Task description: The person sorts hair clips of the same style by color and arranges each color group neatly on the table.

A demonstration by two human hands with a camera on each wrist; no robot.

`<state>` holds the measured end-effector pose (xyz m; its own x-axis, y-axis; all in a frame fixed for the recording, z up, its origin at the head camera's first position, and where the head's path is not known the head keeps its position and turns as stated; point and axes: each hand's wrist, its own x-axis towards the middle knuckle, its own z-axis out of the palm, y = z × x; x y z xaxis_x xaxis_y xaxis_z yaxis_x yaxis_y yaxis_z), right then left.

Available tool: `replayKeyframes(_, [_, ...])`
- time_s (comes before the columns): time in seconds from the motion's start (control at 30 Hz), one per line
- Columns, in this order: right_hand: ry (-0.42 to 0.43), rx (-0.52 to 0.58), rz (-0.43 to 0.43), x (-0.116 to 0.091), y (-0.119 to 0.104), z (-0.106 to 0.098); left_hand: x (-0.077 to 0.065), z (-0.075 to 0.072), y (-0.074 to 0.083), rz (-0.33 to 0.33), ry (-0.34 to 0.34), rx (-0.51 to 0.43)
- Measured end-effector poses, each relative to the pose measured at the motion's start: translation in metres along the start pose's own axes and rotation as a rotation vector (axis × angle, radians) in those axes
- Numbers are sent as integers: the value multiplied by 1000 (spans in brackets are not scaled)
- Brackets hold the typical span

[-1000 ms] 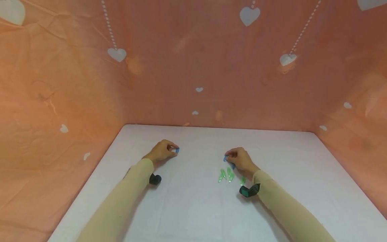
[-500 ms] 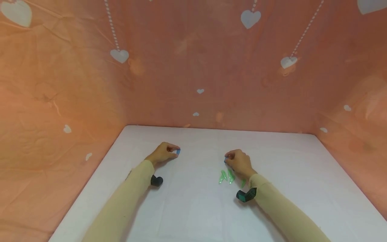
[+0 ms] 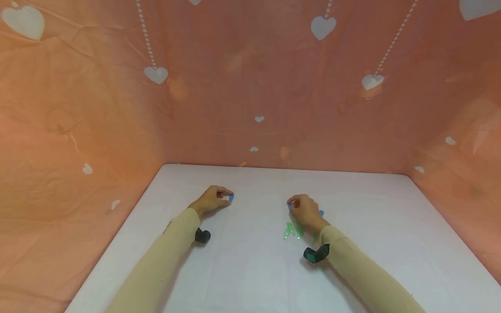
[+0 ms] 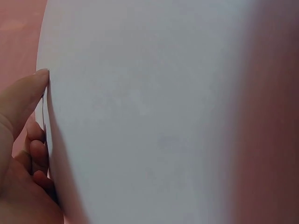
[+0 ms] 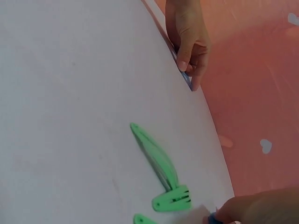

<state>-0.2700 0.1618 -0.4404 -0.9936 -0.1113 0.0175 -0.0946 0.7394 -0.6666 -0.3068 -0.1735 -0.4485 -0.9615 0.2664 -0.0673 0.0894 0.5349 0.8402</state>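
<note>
My left hand (image 3: 211, 199) is over the left-middle of the table and pinches a small blue hair clip (image 3: 231, 198) between thumb and fingertip. That hand (image 5: 189, 37) and its blue clip (image 5: 188, 80) also show in the right wrist view. Across from it, my right hand (image 3: 306, 211) pinches another blue hair clip (image 3: 289, 206), partly hidden by the fingertips. A further blue piece (image 3: 321, 213) shows at the right side of that hand. Several green snap hair clips (image 3: 288, 230) lie just in front of the right hand, partly under its wrist; one long green clip (image 5: 156, 158) shows closely in the right wrist view.
The white table (image 3: 250, 269) reaches from below the arms to a back edge. An orange-pink cloth (image 3: 219, 108) with pale hearts hangs behind and at both sides. A dark wrist camera (image 3: 316, 254) sits on the right sleeve, another dark camera (image 3: 202, 235) on the left.
My right hand has shifted slightly left with its blue clip, and a blue piece now shows on its right side. The left hand keeps its pinch, almost in place.
</note>
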Motion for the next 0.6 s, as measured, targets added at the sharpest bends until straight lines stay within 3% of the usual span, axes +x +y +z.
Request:
replayKeyframes(0.3, [-73,202,16,-1,-1,-2,-2,0,1,34,-15,-14])
replayKeyframes(0.4, [-82,237,-30,0,1,-6,-4,0,1,43,-18,-19])
replayKeyframes(0.5, [-98,283,-82,3,1,-8,-3,1,0,21,-8,-17])
replayKeyframes(0.6, [-126,378,-70,4,0,-9,-2,1,0,-3,1,-17])
